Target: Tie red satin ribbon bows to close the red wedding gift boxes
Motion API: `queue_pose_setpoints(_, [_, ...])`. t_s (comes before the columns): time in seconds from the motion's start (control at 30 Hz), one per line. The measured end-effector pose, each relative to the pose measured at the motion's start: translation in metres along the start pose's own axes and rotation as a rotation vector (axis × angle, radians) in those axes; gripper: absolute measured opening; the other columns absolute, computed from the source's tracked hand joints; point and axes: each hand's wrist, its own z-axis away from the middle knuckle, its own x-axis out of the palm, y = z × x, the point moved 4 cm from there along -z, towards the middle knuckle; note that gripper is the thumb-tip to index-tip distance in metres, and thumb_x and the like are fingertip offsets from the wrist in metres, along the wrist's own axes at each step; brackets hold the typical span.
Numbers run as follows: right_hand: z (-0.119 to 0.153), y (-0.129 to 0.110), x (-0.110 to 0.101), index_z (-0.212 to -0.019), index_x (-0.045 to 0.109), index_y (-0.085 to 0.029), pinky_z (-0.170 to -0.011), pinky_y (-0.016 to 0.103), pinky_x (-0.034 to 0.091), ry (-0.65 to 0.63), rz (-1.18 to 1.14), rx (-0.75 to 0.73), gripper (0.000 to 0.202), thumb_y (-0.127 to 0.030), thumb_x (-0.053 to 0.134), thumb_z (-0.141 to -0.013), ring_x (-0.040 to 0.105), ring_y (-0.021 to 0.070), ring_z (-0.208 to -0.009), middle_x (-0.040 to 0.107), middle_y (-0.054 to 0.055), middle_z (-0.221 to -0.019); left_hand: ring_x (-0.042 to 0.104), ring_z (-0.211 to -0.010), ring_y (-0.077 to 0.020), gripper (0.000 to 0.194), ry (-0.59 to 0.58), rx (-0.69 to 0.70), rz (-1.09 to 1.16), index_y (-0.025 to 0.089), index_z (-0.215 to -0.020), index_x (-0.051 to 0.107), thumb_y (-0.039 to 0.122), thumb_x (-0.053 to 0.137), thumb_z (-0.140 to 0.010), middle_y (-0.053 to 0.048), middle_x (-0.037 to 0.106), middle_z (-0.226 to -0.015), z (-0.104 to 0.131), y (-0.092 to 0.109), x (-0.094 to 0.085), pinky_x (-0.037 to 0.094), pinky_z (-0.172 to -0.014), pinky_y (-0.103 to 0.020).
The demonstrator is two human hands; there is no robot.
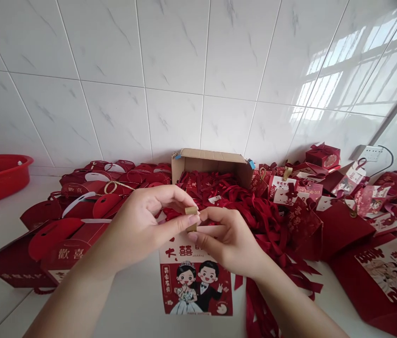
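In front of me, my left hand (159,220) pinches a short gold strip (191,212) between thumb and fingers. My right hand (224,234) closes on the strip's lower right side, its fingertips nearly touching the left thumb. Directly below the hands is a red and white paper box or bag (196,286), its front printed with a cartoon bride and groom and red characters. Its top edge is hidden behind my fingers, so I cannot see how the strip joins it.
Folded red gift boxes (71,249) with cords crowd the left. Behind my hands, a cardboard box (212,155) spills red ribbons (254,220). More red boxes (346,225) are piled on the right. A red basin (1,183) stands far left; a power strip (368,153) is by the tiled wall.
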Motion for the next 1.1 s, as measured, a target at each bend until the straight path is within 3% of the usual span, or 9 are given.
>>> queue_pose_setpoints(0.17, [-0.001, 0.001, 0.001, -0.077, 0.053, -0.016, -0.045, 0.016, 0.029, -0.04, -0.114, 0.06, 0.031, -0.027, 0.08, -0.067, 0.034, 0.0039, -0.048, 0.044, -0.007, -0.058, 0.062, -0.065, -0.0098, 0.007, -0.016, -0.015, 0.062, 0.02, -0.079, 0.066, 0.024, 0.071, -0.077, 0.003, 0.067, -0.071, 0.001, -0.001, 0.002, 0.052, -0.057, -0.017])
queue_pose_setpoints(0.53, [-0.002, 0.003, 0.0, -0.078, 0.053, -0.016, -0.045, 0.017, 0.026, -0.051, -0.134, 0.028, 0.029, -0.023, 0.079, -0.069, 0.029, 0.0036, -0.049, 0.04, -0.008, -0.057, 0.062, -0.063, -0.0087, 0.009, 0.003, -0.022, 0.115, 0.019, -0.078, 0.06, 0.022, 0.068, -0.08, 0.004, 0.065, -0.069, 0.0, 0.001, 0.006, 0.051, -0.057, -0.016])
queue_pose_setpoints(0.77, [0.002, -0.001, 0.0, -0.086, 0.06, -0.016, -0.05, 0.02, 0.039, -0.008, -0.009, -0.048, 0.017, -0.023, 0.071, -0.076, 0.043, 0.0067, -0.053, 0.051, -0.002, -0.069, 0.062, -0.064, -0.0082, 0.007, 0.074, 0.047, 0.072, 0.019, -0.078, 0.06, 0.02, 0.067, -0.08, 0.005, 0.063, -0.07, 0.001, 0.004, 0.005, 0.052, -0.059, -0.015])
queue_pose_setpoints(0.87, [0.002, -0.004, 0.0, -0.082, 0.061, -0.016, -0.056, 0.023, 0.047, 0.071, 0.155, -0.129, 0.013, -0.024, 0.069, -0.077, 0.053, 0.011, -0.061, 0.056, 0.002, -0.076, 0.064, -0.073, -0.0104, 0.007, 0.105, 0.077, 0.045, 0.019, -0.084, 0.061, 0.021, 0.067, -0.08, 0.002, 0.065, -0.078, 0.002, 0.005, 0.004, 0.054, -0.065, -0.017])
queue_pose_setpoints(0.97, [0.005, -0.012, -0.011, -0.081, 0.063, -0.016, -0.055, 0.023, 0.05, 0.215, 0.318, -0.148, 0.014, -0.028, 0.069, -0.077, 0.058, 0.0142, -0.065, 0.06, 0.004, -0.075, 0.064, -0.089, -0.0136, 0.022, 0.273, 0.124, 0.062, 0.02, -0.1, 0.06, 0.023, 0.067, -0.08, -0.001, 0.065, -0.094, 0.005, 0.007, -0.008, 0.055, -0.074, -0.019])
queue_pose_setpoints(1.1, [0.019, -0.044, -0.056, -0.082, 0.066, -0.016, -0.044, 0.023, 0.049, 0.549, 0.378, -0.183, 0.026, -0.037, 0.075, -0.07, 0.061, 0.0158, -0.057, 0.066, 0.005, -0.069, 0.063, -0.093, -0.0123, 0.018, 0.488, 0.17, 0.082, 0.022, -0.098, 0.06, 0.026, 0.066, -0.081, -0.001, 0.064, -0.098, 0.011, 0.01, -0.028, 0.053, -0.079, -0.017])
